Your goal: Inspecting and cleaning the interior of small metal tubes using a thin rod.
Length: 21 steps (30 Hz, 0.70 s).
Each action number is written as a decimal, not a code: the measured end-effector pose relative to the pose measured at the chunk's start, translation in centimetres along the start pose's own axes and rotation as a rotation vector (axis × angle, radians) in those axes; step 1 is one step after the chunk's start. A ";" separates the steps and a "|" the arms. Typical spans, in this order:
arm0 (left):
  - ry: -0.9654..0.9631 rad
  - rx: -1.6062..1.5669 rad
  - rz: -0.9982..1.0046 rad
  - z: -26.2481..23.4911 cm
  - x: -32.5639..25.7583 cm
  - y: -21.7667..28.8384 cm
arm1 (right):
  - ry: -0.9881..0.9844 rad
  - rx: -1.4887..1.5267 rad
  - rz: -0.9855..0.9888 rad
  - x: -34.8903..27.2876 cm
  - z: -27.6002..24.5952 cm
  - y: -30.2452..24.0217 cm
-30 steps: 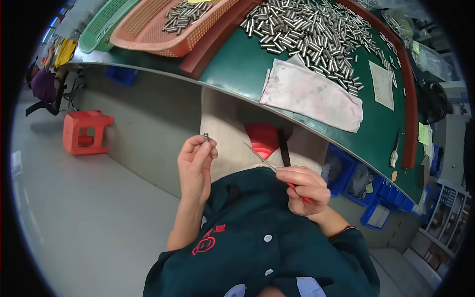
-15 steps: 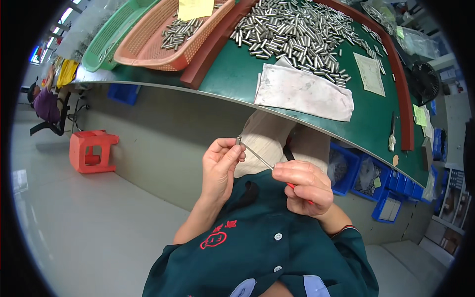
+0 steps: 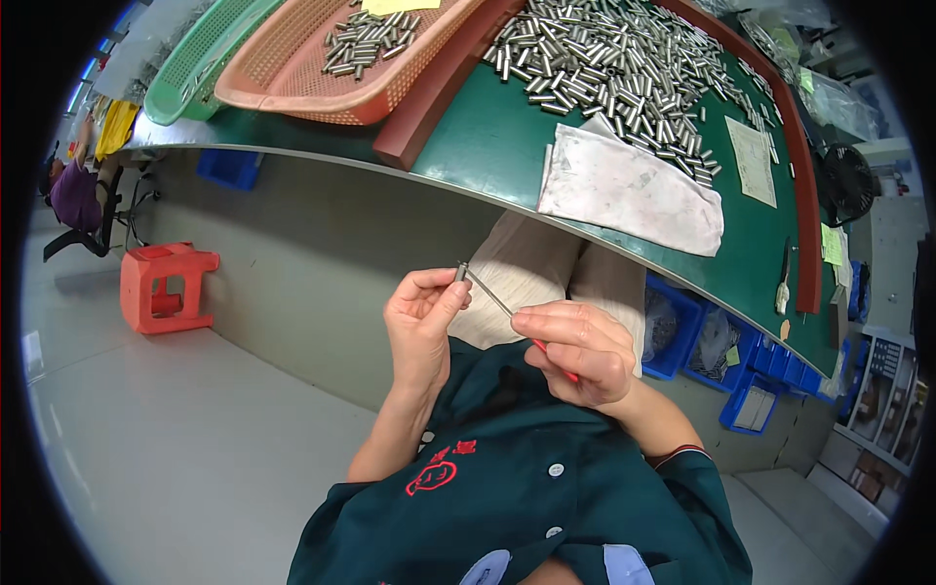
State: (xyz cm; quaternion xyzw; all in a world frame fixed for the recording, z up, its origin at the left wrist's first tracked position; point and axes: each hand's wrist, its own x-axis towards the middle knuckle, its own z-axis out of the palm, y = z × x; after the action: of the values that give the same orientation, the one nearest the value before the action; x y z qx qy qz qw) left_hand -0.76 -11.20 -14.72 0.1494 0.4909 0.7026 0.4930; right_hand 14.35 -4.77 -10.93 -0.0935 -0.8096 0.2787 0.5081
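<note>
Greens and reds are set against silver-grey and white.
At 1 o'clock a green tabletop (image 3: 478, 136) is bordered by red-brown rails (image 3: 448, 93) and covered with silver-grey cylinders (image 3: 634, 78); at 2, a white cloth (image 3: 634, 190) is smudged grey. A salmon-pink basket (image 3: 292, 58) at 11 and a green basket (image 3: 175, 97) at 10 are patterned with holes. Near centre, a slim tool (image 3: 492, 295) is coloured grey, red-handled. A red stool (image 3: 136, 290) is seen at 9; at 6, a dark green shirt (image 3: 487, 468) is embroidered red.
</note>
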 end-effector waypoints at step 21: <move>0.116 -0.224 0.109 -7.0 2.8 2.5 | -0.288 0.058 -0.145 3.9 7.8 1.2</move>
State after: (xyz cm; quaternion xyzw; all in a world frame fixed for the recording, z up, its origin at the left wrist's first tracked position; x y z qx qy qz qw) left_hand -8.31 -12.76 -16.68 0.0789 0.4284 0.7862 0.4383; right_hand 5.54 -4.90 -11.14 0.0208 -0.8704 0.2749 0.4080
